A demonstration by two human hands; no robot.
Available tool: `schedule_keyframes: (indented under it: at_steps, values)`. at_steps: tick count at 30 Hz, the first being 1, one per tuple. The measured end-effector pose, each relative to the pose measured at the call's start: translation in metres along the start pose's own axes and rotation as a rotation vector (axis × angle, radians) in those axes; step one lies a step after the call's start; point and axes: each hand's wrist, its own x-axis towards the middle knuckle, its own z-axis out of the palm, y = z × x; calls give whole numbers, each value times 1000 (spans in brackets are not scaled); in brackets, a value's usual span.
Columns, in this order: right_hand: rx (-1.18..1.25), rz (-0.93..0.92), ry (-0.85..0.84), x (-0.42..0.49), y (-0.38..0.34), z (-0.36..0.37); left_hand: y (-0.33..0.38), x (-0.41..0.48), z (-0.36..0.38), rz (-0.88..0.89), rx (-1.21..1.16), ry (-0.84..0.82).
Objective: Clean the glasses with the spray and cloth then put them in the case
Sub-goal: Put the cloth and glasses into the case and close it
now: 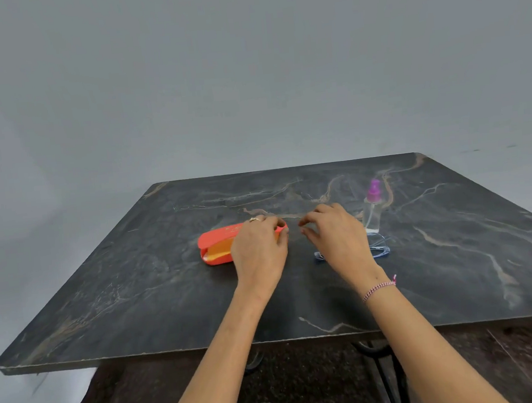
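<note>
Both forearms reach out over the near edge of the dark, veined surface [138, 311], the right wrist wearing a pink-and-white beaded bracelet [378, 288]. A little past the middle of the surface, toward the right edge, the blue-framed glasses [380, 250] lie flat, partly hidden beneath the right hand [336, 236]. That hand hovers with its fingers bent and thumb and forefinger drawn close together; from here I cannot tell whether they pinch anything. Just to its left, the left hand [259, 247], a ring [255, 219] on one finger, curls round the right end of the orange-red case [217, 248]. The case sits open near the middle of the surface, its yellow-orange lining showing on the side facing the near edge. Farther back, just beyond the glasses and toward the far right corner, the clear spray bottle [373, 210] with its purple top stands upright. A plain grey wall [246, 73] rises behind the far edge.
</note>
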Motion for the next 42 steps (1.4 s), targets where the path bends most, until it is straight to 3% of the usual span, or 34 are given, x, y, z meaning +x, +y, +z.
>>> schedule_keyframes:
  at_steps: [9, 17, 22, 32, 42]
  values:
    - [-3, 183, -74, -12, 75, -23, 38, 0, 35, 88, -163, -176]
    - [13, 179, -210, -13, 92, -28, 52, 3, 45, 135, -136, -252]
    - [73, 161, -209, -14, 93, -28, 51, 6, 40, 186, -138, -275]
    - [273, 115, -217, -9, 85, -40, 25, 6, 19, 420, -118, -170]
    - [235, 53, -288, 12, 57, -34, 6, 3, 7, 674, -36, 63]
